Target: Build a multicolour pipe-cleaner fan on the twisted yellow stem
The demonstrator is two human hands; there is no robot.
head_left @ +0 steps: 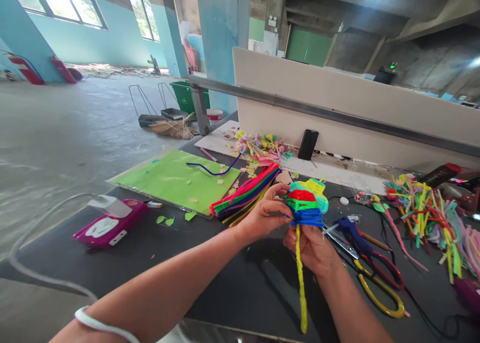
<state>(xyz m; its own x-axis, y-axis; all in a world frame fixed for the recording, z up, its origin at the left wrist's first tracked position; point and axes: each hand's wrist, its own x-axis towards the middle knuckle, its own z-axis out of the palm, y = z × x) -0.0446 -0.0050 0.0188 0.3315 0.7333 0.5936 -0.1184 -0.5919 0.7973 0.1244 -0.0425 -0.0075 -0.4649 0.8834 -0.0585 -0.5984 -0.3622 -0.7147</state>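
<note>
Both my hands hold a small pipe-cleaner craft (305, 210) above the dark table. Its shaped part has red, green and blue bands, and a yellow pipe-cleaner stem (301, 283) hangs down from it. My left hand (268, 210) pinches the left side with thumb and fingers. From below and to the right, my right hand (313, 245) grips its base; some of those fingers are hidden behind it. Just behind lies a yellow and turquoise pipe-cleaner piece (318, 193). A bundle of coloured pipe cleaners (247, 190) rests left of my left hand.
Scissors (375, 273) and a blue-handled glue gun (354, 238) lie to the right. A heap of pipe-cleaner scraps (423, 208) is farther right. Left are a green sheet (180, 178) and a magenta power strip (112, 228) with a cable. A phone (308, 144) leans against the white partition (337, 93).
</note>
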